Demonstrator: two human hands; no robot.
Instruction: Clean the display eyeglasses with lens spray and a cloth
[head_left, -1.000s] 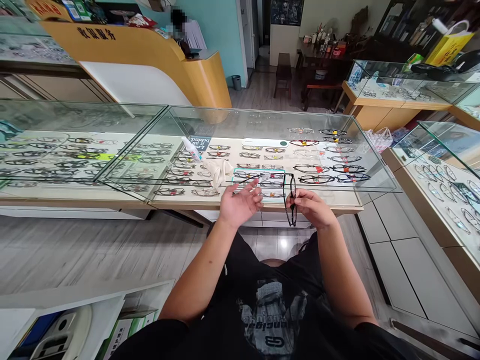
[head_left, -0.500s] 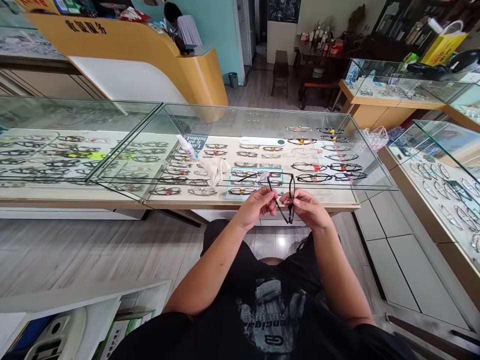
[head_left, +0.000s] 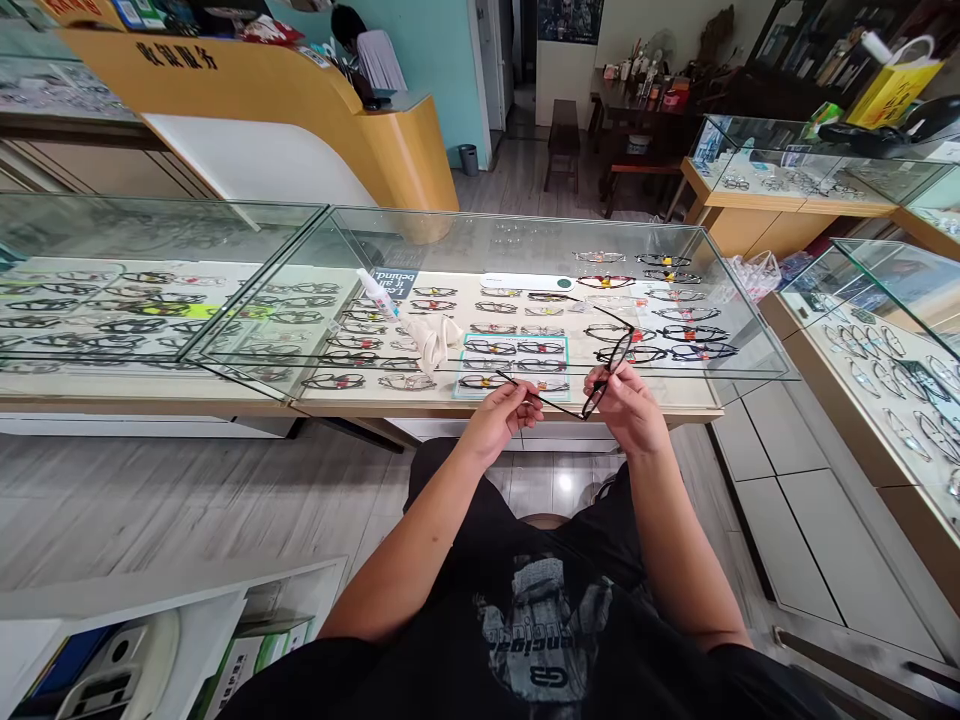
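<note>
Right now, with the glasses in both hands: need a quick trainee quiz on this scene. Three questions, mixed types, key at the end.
1. True or false: the left hand and the right hand both touch the black glasses.

2. Which of these lies beside the white tube?
A. a spoon
B. a pale cloth
C. a hammer

3. Fill in the blank: the ____ hand pinches one leg of the glasses, while the other hand holds them near the lenses.

Key: 1. True. 2. B. 3. left.
</note>
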